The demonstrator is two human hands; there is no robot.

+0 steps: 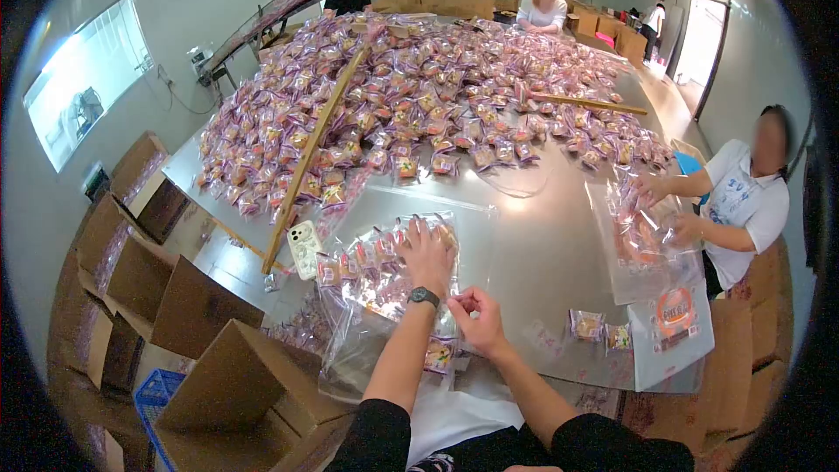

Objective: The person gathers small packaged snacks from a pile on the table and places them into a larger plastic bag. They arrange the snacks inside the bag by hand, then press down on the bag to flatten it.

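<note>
On the metal table in front of me lies a clear plastic bag (354, 351) with rows of small wrapped snack packets (360, 255) in it. My left hand (426, 253), a dark watch on its wrist, rests with spread fingers on the packets at the bag's far right. Closer to me, my right hand (477, 319) is closed, its thumb and fingers pinched at the bag's right edge. One snack packet (439, 355) lies below my hands, near the bag's opening. A phone in a pale patterned case (304, 249) is left of the bag.
A large heap of snack packets (419, 96) covers the table's far side, with a wooden strip (315, 157) across it. Two loose packets (586, 325) lie right of me, beside printed bags (671, 332). A co-worker (743, 197) handles a bag there. Open cartons (253, 385) stand left.
</note>
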